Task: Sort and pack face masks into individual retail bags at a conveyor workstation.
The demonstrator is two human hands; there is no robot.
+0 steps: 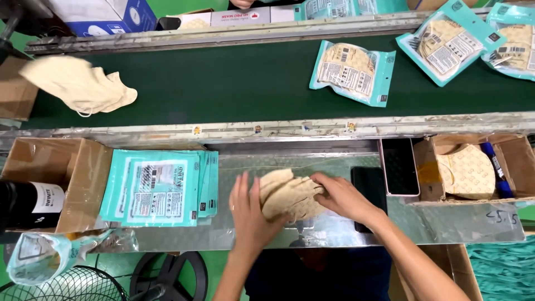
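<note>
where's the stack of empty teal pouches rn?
Head view, left side: the teal pouch stack lies on the metal worktop, between the cardboard box and the left hand.
</note>
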